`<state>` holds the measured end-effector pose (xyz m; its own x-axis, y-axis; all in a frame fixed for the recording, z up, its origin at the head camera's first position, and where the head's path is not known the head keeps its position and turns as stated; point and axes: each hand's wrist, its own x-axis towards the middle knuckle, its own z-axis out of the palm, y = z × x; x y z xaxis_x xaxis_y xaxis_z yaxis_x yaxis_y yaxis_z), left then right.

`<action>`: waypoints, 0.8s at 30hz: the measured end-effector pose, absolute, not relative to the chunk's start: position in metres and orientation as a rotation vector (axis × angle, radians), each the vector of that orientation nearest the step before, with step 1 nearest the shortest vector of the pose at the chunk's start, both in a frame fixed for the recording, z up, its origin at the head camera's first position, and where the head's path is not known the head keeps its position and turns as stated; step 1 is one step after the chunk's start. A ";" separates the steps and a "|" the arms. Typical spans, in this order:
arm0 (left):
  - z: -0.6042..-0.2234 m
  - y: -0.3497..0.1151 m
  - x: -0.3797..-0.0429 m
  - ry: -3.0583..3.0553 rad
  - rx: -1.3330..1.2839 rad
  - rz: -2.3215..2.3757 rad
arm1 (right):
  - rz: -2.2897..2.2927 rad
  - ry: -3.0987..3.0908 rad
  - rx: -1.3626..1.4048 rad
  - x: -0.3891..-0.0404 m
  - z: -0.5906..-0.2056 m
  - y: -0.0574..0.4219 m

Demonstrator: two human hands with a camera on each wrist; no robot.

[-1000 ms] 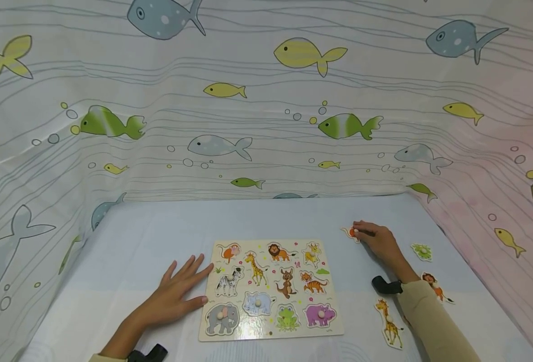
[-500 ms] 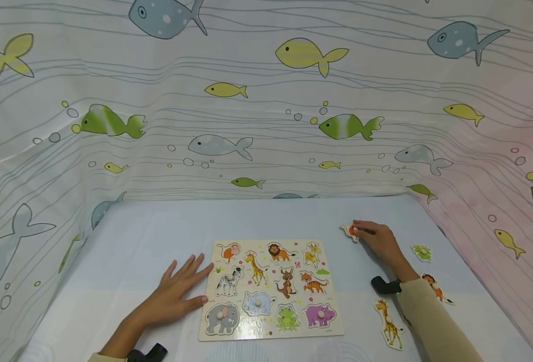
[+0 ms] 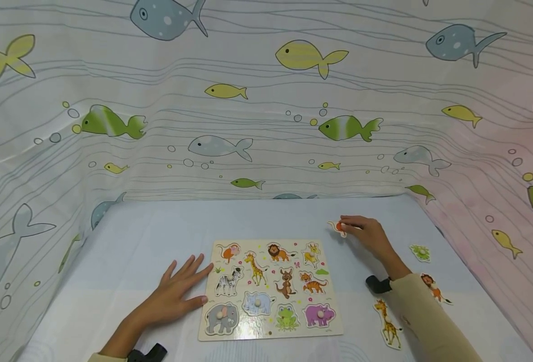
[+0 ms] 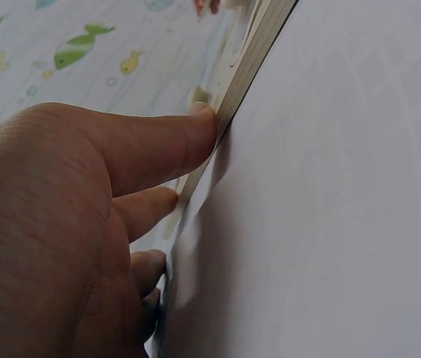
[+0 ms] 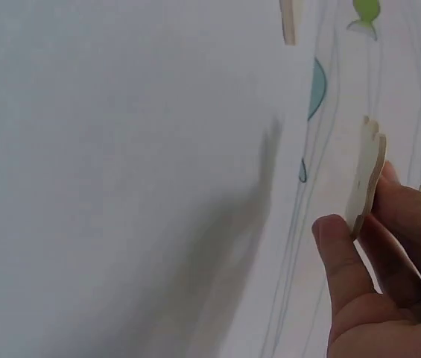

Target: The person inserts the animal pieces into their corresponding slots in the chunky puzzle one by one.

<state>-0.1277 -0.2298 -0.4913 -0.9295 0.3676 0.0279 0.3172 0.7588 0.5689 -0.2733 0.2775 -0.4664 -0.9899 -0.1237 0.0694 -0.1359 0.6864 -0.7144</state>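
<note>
with my right hand (image 3: 369, 235) i pinch a small orange piece (image 3: 338, 228) between thumb and fingers, holding it above the table (image 3: 158, 221), past the far right corner of the puzzle board (image 3: 257, 329). my left hand (image 3: 171, 296) lies with its fingers spread wide, the thumb and 1 finger touching the board's left edge. 3 loose pieces lie near my right sleeve (image 3: 434, 317): a green piece (image 3: 420, 253), a lion (image 3: 435, 288) and a giraffe (image 3: 387, 326).

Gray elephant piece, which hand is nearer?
Left. The left hand is beside the gray elephant piece, touching the puzzle board; the right hand is beyond the board's far-right corner.
</note>
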 end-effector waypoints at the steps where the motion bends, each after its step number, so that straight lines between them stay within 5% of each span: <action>1: -0.491 -0.230 -0.128 2.864 0.557 0.904 | 1.222 -2.871 0.233 -0.273 -0.466 0.275; 24: -0.494 -0.232 -0.128 2.853 0.576 0.917 | 1.205 -2.800 0.638 -0.262 -0.450 0.191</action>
<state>-0.1284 -0.2320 -0.4936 -0.9249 0.3790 0.0293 0.3251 0.7488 0.5776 -0.2621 0.1910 -0.4496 -0.9157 -0.3579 0.1827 -0.3787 0.6170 -0.6898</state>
